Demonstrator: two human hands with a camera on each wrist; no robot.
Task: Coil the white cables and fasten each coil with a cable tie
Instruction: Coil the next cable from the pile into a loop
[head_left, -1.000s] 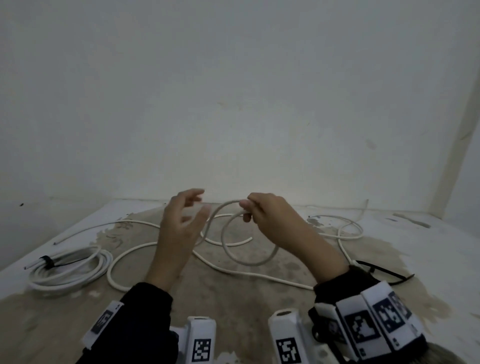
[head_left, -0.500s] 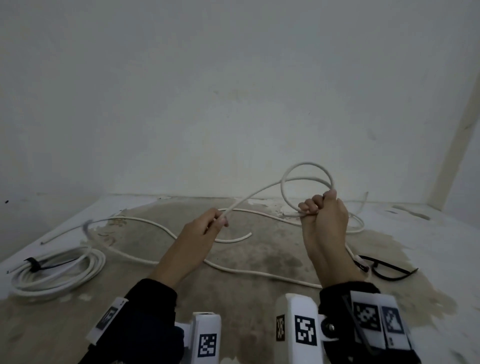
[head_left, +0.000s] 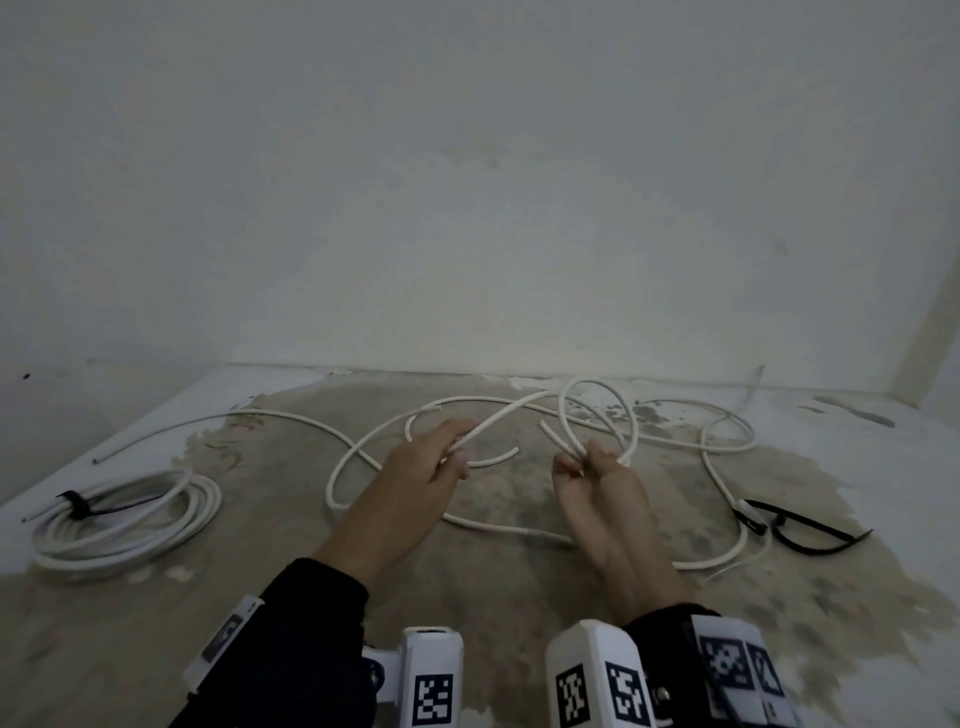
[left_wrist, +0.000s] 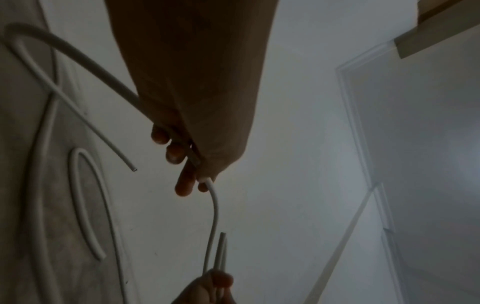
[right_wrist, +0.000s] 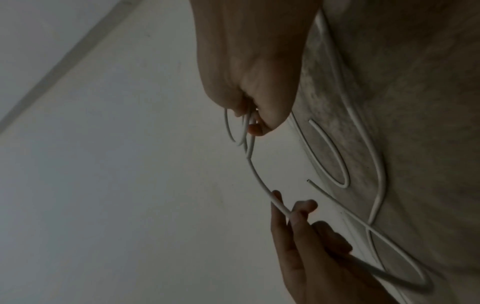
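Now we have the right hand (head_left: 597, 483) pinching a small upright loop (head_left: 597, 415) of the white cable (head_left: 498, 413), its fingers (right_wrist: 255, 128) curled round the crossing strands and a cut end poking out beside them. Our left hand (head_left: 421, 467) holds the same cable a little way along, thumb and fingers (left_wrist: 182, 185) closed lightly on it, so a short span runs between the two hands above the tabletop (head_left: 519, 587). Most of the cable sprawls loose behind and to the right.

What could go wrong, as we judge it: the loop looks springy and is held at one point only, so easing the right hand's pinch to take the next turn may let it pop open. The slack crosses itself in several places; drawing it in fast could pull a knot tight. It also runs close to the black cable ties (head_left: 800, 530) on the right and might drag them off. A finished coil (head_left: 130, 514), already tied, lies well apart on the left.
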